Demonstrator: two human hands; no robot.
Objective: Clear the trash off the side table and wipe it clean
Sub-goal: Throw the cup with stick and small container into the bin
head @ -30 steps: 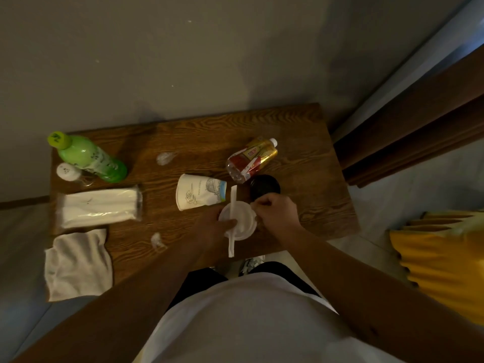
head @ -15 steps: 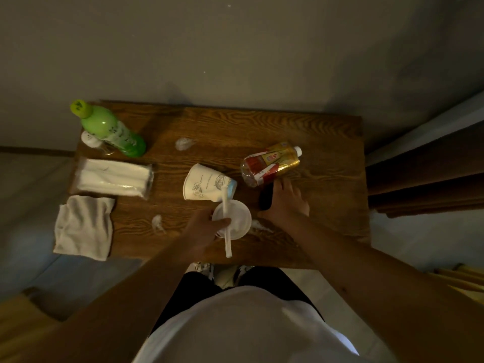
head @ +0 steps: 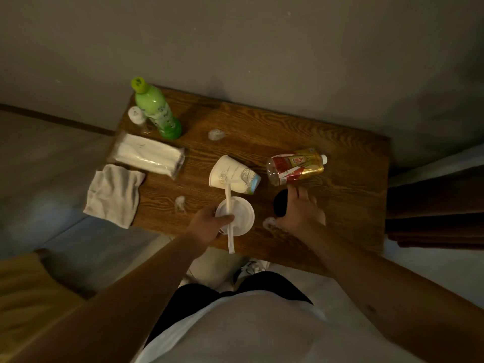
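L hand [head: 209,226] fingers pinch white lid [head: 239,216] w/ straw [head: 229,218]. R hand [head: 301,210] fingers straight, flat on dark object [head: 280,205], mostly hidden, can't ID. Dim light.

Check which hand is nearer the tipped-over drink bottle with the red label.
Right. The right hand lies just below the bottle, fingertips almost touching it. The left hand is further off, holding the white lid.
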